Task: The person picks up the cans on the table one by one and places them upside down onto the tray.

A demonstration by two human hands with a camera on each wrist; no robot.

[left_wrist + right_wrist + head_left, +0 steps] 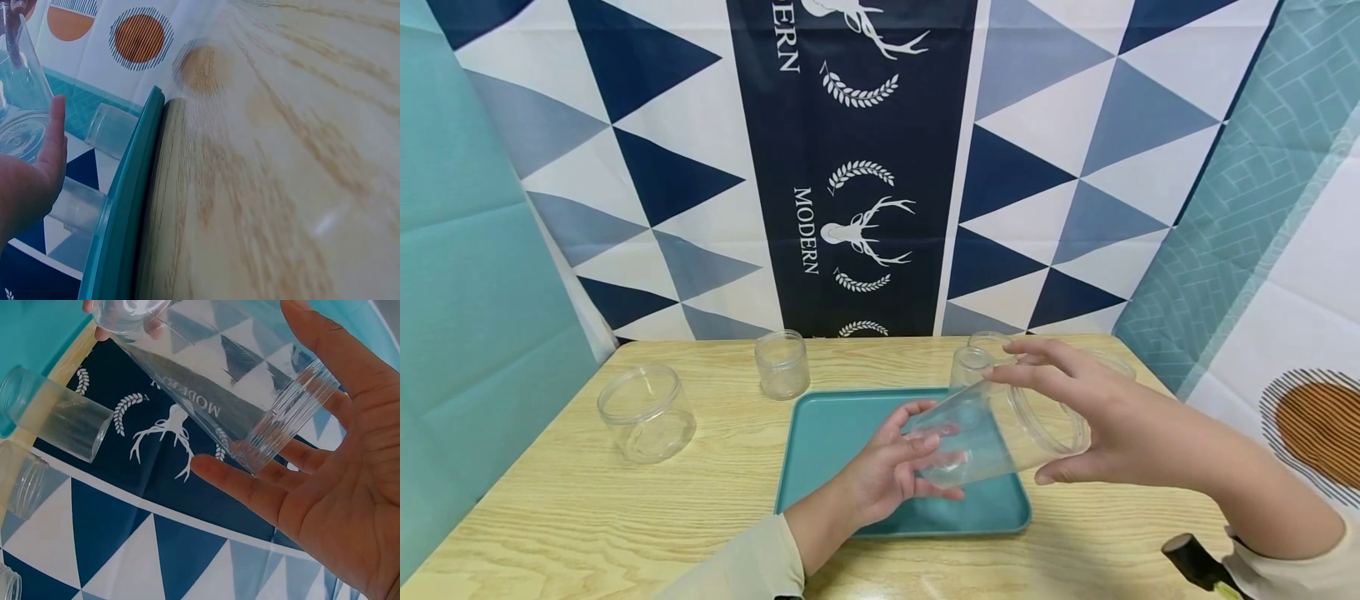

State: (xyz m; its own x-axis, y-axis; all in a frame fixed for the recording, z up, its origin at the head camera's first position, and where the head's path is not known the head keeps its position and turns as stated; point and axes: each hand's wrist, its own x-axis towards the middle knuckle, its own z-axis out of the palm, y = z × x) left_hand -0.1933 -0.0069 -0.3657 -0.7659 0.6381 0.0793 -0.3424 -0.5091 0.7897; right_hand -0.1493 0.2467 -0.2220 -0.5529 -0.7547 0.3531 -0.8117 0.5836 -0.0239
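Observation:
A large clear jar (970, 442) is held tilted between both hands above the teal tray (827, 442), its threaded mouth toward the right. My left hand (887, 467) grips the jar's base, with some fingers showing through the clear wall. At the mouth end, my right hand (1120, 417) spans the rim, thumb below and fingers above. In the right wrist view the threaded rim (290, 415) lies between that thumb and the fingers. The left wrist view catches the left thumb (55, 134) along the base. No lid shows on the jar.
A wide clear jar (647, 417) stands at the left of the wooden table (587, 517). Behind the tray is a smaller jar (782, 367). A clear cylinder (970, 367) stands near the tray's back right corner; other clear jars (25, 478) are beside it, partly hidden by the right hand.

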